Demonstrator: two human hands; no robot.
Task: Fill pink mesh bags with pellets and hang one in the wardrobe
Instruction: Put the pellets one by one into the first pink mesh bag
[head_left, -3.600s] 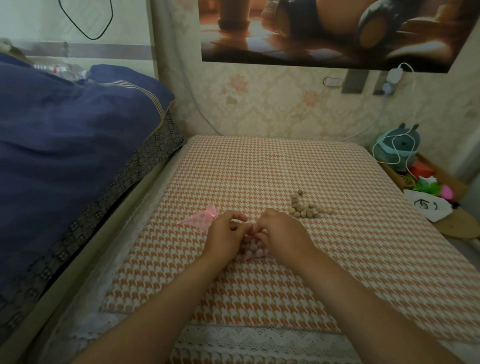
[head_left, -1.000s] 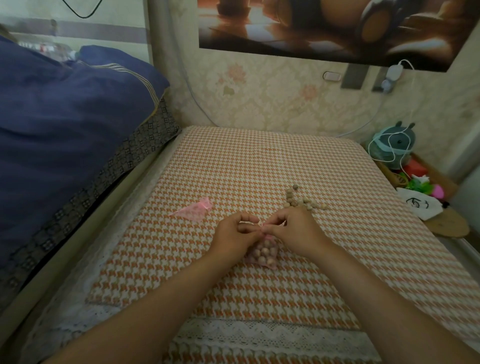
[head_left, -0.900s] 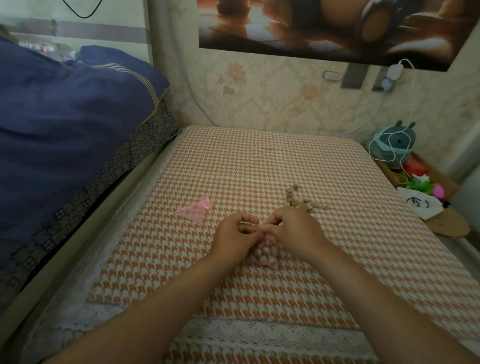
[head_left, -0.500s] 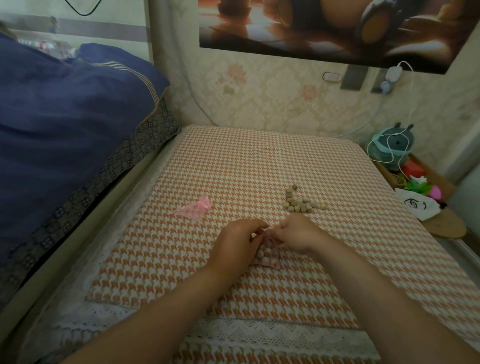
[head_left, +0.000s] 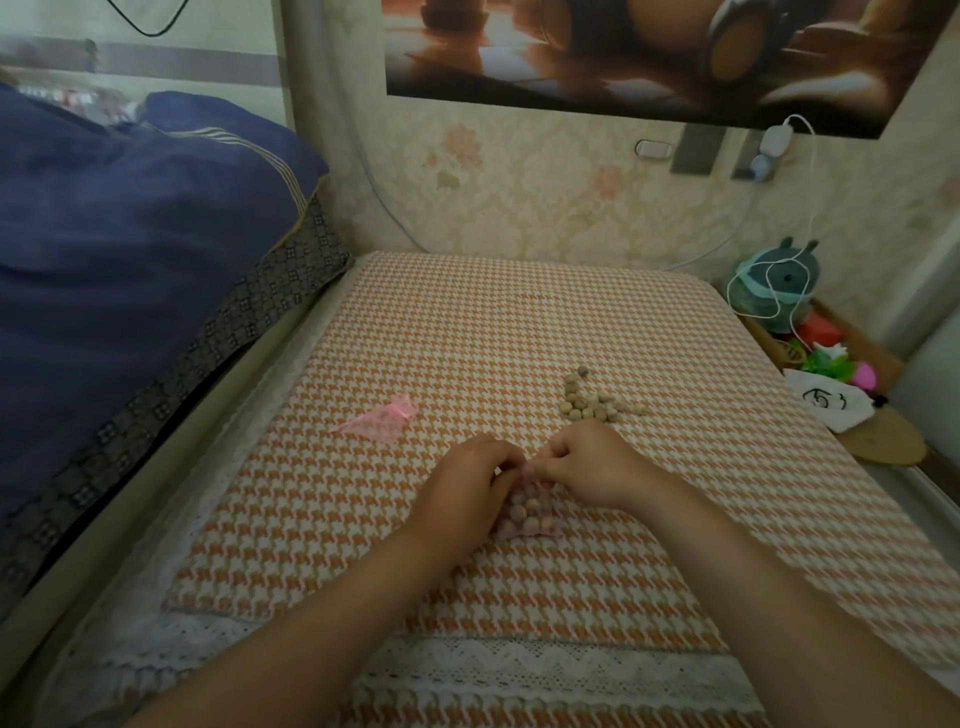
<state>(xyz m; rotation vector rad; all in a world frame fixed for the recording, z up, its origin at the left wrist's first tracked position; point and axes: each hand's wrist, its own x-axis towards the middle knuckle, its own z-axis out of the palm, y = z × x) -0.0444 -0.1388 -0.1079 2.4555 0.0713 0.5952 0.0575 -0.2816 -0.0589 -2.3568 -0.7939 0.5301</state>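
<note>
Left hand (head_left: 462, 486) and right hand (head_left: 587, 467) pinch the filled pink mesh bag (head_left: 527, 512) at its neck; a loosened pinch could spill pellets.

Floral wallpaper (head_left: 519, 197), dark poster (head_left: 649, 52), houndstooth-covered bed (head_left: 519, 322), navy quilt (head_left: 130, 234)

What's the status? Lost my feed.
Both hands, left and right, pinching filled bag at its top. Second bag flat, unfilled. Loose pellets beyond right hand. Nothing in the way.
</note>
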